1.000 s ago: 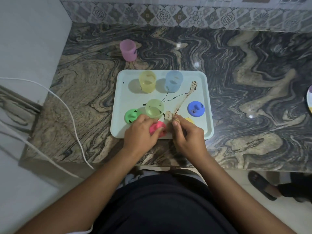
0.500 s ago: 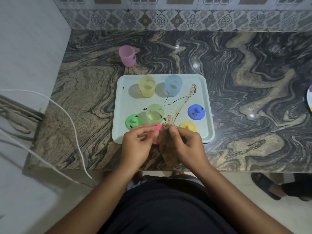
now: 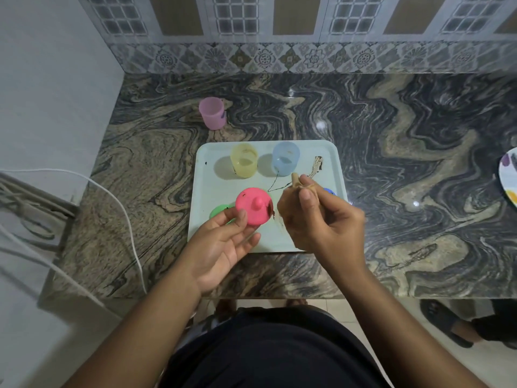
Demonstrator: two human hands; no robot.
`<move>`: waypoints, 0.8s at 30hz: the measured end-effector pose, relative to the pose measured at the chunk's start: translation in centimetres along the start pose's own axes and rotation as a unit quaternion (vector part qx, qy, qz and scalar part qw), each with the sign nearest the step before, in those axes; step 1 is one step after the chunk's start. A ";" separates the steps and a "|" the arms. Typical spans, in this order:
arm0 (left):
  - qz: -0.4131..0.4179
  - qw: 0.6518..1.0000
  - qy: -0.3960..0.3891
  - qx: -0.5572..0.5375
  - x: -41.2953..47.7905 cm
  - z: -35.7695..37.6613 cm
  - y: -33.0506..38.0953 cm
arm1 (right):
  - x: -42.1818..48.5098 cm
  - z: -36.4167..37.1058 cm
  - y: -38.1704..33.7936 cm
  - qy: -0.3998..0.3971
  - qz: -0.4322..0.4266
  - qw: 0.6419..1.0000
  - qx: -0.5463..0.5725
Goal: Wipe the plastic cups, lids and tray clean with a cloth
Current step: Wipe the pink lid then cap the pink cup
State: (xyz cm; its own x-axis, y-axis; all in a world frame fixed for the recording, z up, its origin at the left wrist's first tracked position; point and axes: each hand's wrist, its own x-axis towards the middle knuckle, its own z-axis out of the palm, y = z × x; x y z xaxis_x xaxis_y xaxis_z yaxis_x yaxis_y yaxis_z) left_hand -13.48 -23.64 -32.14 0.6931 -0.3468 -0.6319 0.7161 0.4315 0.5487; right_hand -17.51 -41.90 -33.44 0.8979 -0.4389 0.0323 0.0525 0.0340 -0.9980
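Left hand [image 3: 223, 242]: grip pinching pink lid [image 3: 253, 206] by its edge, above tray [image 3: 204, 191] on desk. Right hand [image 3: 321, 219]: grip bunched around cloth [image 3: 296, 186] (stained). Risk: edge-held lid slipping under wiping pressure.

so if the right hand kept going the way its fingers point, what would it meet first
Probably the pink lid held up in the left hand; the right hand, gripping the cloth, points left toward it, though depth is unclear.

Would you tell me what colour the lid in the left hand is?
Pink; the lid shows best in the head view.
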 end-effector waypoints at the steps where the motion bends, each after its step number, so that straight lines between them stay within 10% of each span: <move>1: 0.005 1.000 -0.005 0.008 -0.1 0.2 0.1 | 0.0 0.3 0.2 0.006 -0.011 1.000 0.001; 12: 0.094 0.995 -0.025 0.011 -1.7 2.0 0.7 | -0.3 1.0 -1.0 -0.184 -0.188 0.952 -0.157; 24: 0.157 0.985 -0.035 0.066 -2.1 2.8 1.5 | 1.0 2.0 -2.0 -0.096 -0.332 0.921 -0.180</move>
State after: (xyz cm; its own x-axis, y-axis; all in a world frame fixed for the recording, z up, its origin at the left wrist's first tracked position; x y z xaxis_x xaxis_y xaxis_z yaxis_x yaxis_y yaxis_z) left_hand -13.63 -24.60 -28.41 0.8831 -0.2712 -0.3829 0.4664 0.4170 0.7802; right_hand -15.86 -40.63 -31.28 0.7826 -0.0871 0.6164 0.5009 -0.4999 -0.7065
